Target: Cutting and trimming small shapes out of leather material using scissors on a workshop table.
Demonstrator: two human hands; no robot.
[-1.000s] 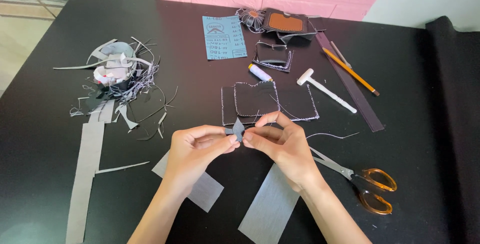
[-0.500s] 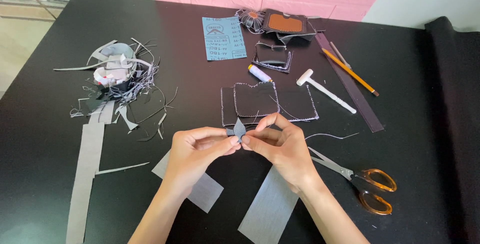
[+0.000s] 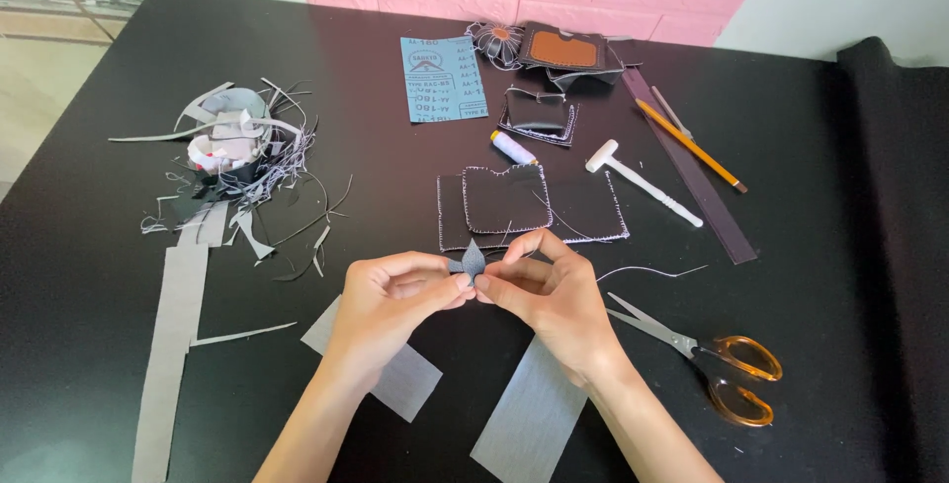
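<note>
Fingers of the left hand (image 3: pixel 395 295) and right hand (image 3: pixel 554 290) pinched a small grey piece (image 3: pixel 473 260). A stitched dark panel (image 3: pixel 534 208) lay just beyond the fingers.

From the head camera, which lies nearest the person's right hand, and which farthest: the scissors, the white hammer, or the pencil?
From the right hand:
1. Scissors, just to its right.
2. White hammer, farther up the table.
3. Pencil, farthest, toward the back right.

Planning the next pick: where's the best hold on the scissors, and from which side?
Grip the scissors at the orange handle loops, probably from the right hand's side, coming from above. They lie flat on the black table with blades shut and tips pointing up-left toward the hands, so the loops offer the free, blunt end, clear of the grey strip.
</note>
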